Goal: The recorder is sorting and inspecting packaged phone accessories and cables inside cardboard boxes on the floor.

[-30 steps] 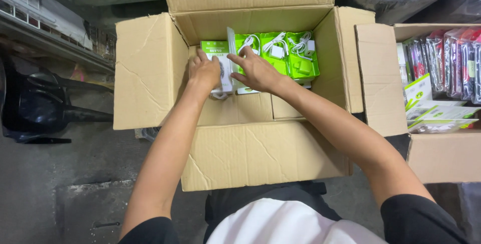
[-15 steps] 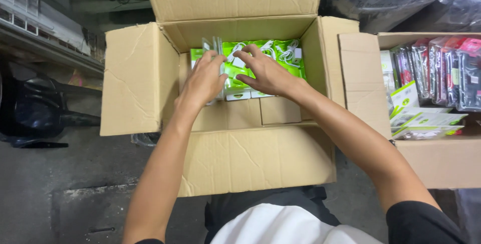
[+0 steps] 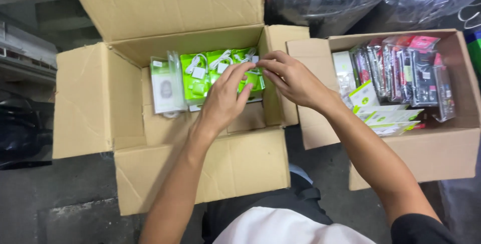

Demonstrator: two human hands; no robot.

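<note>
Hands over the open cardboard box (image 3: 150,184) at frame centre, my left hand (image 3: 225,98) and right hand (image 3: 293,78) curled on the rightmost green charger pack (image 3: 253,76), pinched it seems, mostly hidden under my fingers, white pack (image 3: 163,86) standing left.

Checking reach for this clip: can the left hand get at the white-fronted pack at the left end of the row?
Probably yes. The left hand is already inside the open box, and nothing covers the white-fronted pack beside it.
</note>
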